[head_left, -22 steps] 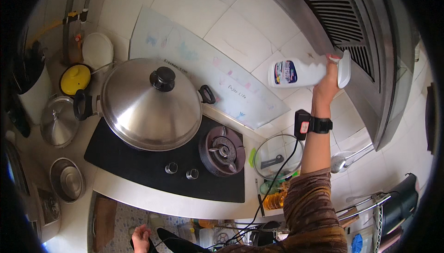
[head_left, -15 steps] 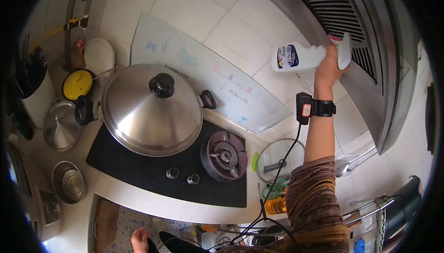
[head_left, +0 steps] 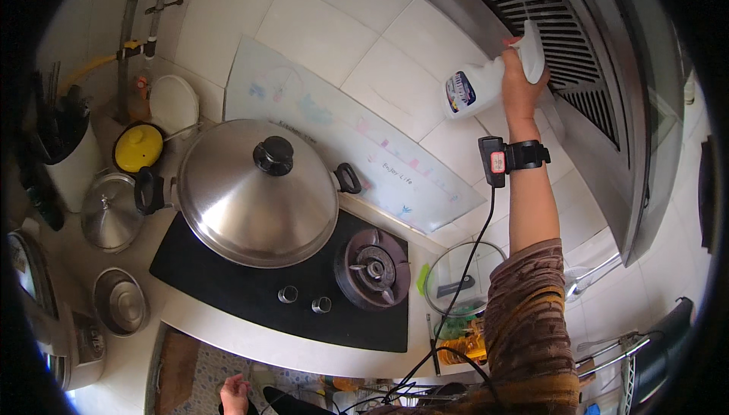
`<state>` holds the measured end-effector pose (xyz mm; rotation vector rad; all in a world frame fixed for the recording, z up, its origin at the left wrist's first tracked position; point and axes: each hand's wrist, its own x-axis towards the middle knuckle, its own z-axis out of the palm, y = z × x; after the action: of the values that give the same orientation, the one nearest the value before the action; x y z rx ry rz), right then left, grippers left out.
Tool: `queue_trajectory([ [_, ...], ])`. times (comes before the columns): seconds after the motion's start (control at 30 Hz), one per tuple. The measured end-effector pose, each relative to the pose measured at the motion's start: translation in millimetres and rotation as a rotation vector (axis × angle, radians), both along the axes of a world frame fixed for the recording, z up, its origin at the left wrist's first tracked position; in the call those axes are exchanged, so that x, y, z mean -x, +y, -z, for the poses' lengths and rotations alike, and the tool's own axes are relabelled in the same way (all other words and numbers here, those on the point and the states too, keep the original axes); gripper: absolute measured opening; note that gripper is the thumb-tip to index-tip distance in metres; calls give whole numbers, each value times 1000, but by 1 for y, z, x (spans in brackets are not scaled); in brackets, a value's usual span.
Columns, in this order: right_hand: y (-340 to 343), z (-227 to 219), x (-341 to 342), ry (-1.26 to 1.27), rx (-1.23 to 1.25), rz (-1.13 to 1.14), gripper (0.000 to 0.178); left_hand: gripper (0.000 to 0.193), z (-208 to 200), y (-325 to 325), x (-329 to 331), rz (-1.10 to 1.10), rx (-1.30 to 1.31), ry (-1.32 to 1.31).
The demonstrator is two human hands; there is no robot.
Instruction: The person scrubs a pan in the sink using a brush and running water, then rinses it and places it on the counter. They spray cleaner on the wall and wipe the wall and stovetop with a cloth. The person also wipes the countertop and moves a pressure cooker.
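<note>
White spray bottle (head_left: pixel 477 90) is up beside the range hood grille (head_left: pixel 569 50), tilted, base to the left. Right hand (head_left: pixel 522 90): fingers wrapped round its neck. Left hand (head_left: pixel 235 394) is low at the bottom edge; can't tell how open its fingers are or if they hold anything. Below: uncovered burner (head_left: pixel 373 269), steel-lidded pan (head_left: pixel 243 202) left of it, both on black cooktop (head_left: pixel 228 282), set in desk (head_left: pixel 266 348).
</note>
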<state>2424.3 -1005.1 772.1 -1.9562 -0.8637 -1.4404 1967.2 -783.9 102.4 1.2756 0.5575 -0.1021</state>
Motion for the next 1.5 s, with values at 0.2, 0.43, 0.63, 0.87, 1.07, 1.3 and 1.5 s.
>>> queue_trajectory([
  [0.2, -3, -12, 2, 2, -85, -44, 22, 26, -6, -1, -6, -17, 64, 67],
  [0.43, 4, -10, 18, -73, -36, -37, 22, 27, -1, -4, -10, 14, -37, 69],
  [0.63, 1, -16, 13, -119, -44, 57, 29, 28, 2, -7, -10, 53, -87, 39],
  [0.87, -23, -26, 14, -83, -172, 98, 33, 26, -39, -7, -14, 34, -42, 77],
  [1.07, -62, -23, 16, -55, -227, 176, 29, 26, -54, 1, -13, 40, -75, 58],
  [1.3, -82, -26, 23, -96, -72, 188, 34, 26, -43, 6, -7, -4, 2, 73],
  [1.5, -65, -26, 19, -61, -100, 235, 35, 26, -43, 6, -9, 48, -62, 92],
])
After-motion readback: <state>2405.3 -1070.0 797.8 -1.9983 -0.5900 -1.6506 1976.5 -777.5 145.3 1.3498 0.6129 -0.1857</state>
